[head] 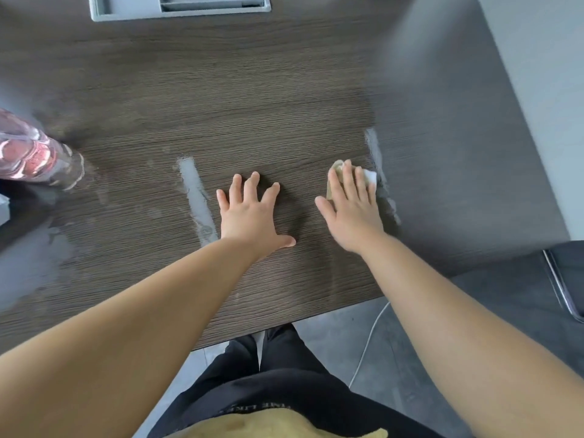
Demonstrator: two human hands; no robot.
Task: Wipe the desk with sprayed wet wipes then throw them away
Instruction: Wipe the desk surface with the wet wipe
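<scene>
A dark wood-grain desk (pixel 252 99) fills the view, with wet reflective streaks on it. My right hand (pixel 350 207) presses flat on a crumpled white wet wipe (pixel 370 176), most of which is hidden under the fingers; only its far edges show. A wet streak (pixel 379 172) runs just right of that hand. My left hand (pixel 249 213) lies flat on the bare desk with fingers spread and nothing under it. Another wet streak (pixel 197 194) lies just left of it.
A bottle with a pink and red label (pixel 34 153) lies at the left edge on a wet patch. A grey cable box (pixel 180 6) is set into the desk's far side. A light wall (pixel 543 90) borders the right. A chair (pixel 565 279) stands at the lower right.
</scene>
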